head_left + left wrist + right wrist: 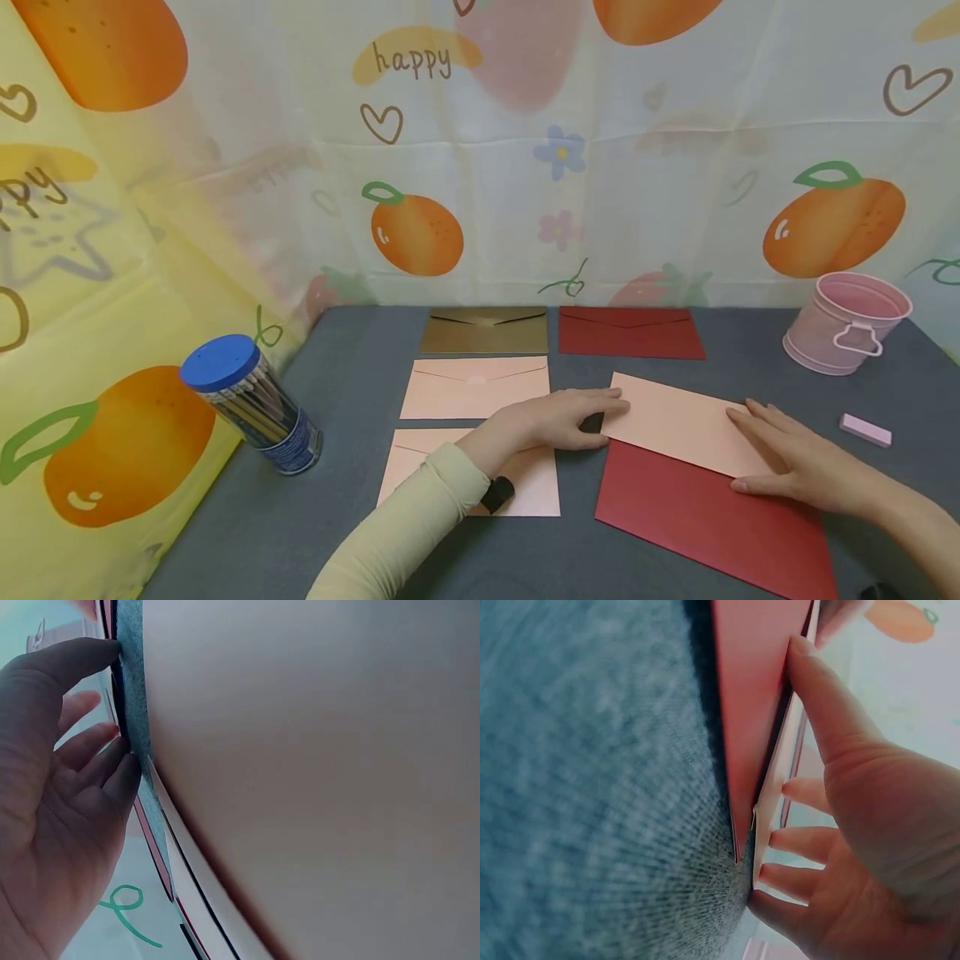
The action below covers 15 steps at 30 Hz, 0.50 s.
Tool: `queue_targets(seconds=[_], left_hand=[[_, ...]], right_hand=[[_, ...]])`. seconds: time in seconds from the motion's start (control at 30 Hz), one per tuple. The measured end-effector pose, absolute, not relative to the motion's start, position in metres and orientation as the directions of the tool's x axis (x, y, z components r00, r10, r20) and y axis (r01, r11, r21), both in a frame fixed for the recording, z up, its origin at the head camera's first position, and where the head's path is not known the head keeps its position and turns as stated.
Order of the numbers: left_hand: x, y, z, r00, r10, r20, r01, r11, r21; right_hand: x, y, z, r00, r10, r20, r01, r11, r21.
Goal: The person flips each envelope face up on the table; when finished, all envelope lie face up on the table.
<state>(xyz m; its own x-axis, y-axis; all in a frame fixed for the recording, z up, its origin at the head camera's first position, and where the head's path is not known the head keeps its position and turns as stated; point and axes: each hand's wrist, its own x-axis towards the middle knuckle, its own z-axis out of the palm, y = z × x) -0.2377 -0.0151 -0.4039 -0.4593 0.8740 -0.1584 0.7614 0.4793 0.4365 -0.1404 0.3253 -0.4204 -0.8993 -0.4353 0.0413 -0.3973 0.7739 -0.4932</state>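
1. The pink envelope (678, 423) lies slanted on the grey tabletop (360, 350), its lower edge overlapping the top of a large dark red envelope (712, 521) in front of the person.
2. The left hand (558, 417) touches the pink envelope's left end; its fingers are straight and the fingertips meet the envelope's short edge, with the thumb low beside them. The grip is open and curls round nothing.
3. The right hand (795, 458) rests flat on the pink envelope's right end, fingers spread and straight, thumb lying along the lower edge where the pink paper meets the dark red envelope. This grip is open as well, pressing rather than clasping.
4. In the left wrist view the fingertips (124, 769) sit against the edge of the paper, with a strip of grey tabletop showing.
5. In the right wrist view the fingers (810, 682) lie over the stacked paper edges.
6. The left forearm, in a pale sleeve (408, 525), crosses another pink envelope (525, 487) lying near the front edge.
7. Further back lie a third pink envelope (474, 388), a gold envelope (485, 330) and a smaller dark red envelope (628, 333).
8. A clear tub of pencils with a blue lid (251, 404) stands at the left.
9. A pink bucket (847, 323) stands at the right, with a small pink eraser (866, 430) near it.
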Motion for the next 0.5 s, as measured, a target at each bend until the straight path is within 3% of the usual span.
queue_targets(seconds=[0.2, 0.5], left_hand=[[-0.2384, -0.0150, -0.4046, -0.455, 0.877, -0.156, 0.764, 0.475, 0.437], [-0.2383, -0.0167, -0.4022, -0.475, 0.864, -0.167, 0.749, 0.497, 0.438]], right_hand=[[-0.1410, 0.3261, -0.4166, -0.910, -0.415, -0.006, -0.365, 0.807, -0.465], [-0.1426, 0.3252, -0.4123, -0.902, -0.431, 0.010, -0.412, 0.855, -0.316]])
